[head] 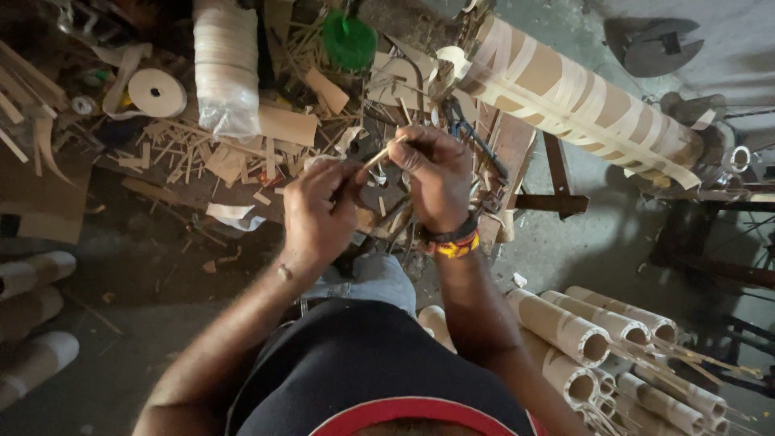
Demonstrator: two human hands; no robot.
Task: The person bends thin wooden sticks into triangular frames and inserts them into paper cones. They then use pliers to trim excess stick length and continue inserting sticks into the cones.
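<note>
Two hands meet over the middle of a cluttered workbench [173,194], and between them is a thin wooden stick [379,155]. The right hand [438,182] has its fingers closed on the stick's far end, and the left hand [319,211] is curled shut around the near end (what else it may grip is hidden under the fingers). The stick slants up toward the right, held just above the bench top. A striped wristband [454,240] sits on the right wrist.

Wood offcuts [202,153] lie scattered across the bench to the left of the hands. Farther left rests a roll of pale tape [157,92], and beside it, at the far edge, a stack of rolls wrapped in clear plastic [225,64]. A green lid [349,40] lies at the far side, and to its right a big cardboard tube wound with pale strips [573,93] slants away. Near the person on the right, bamboo tubes [593,339] are piled on the floor.
</note>
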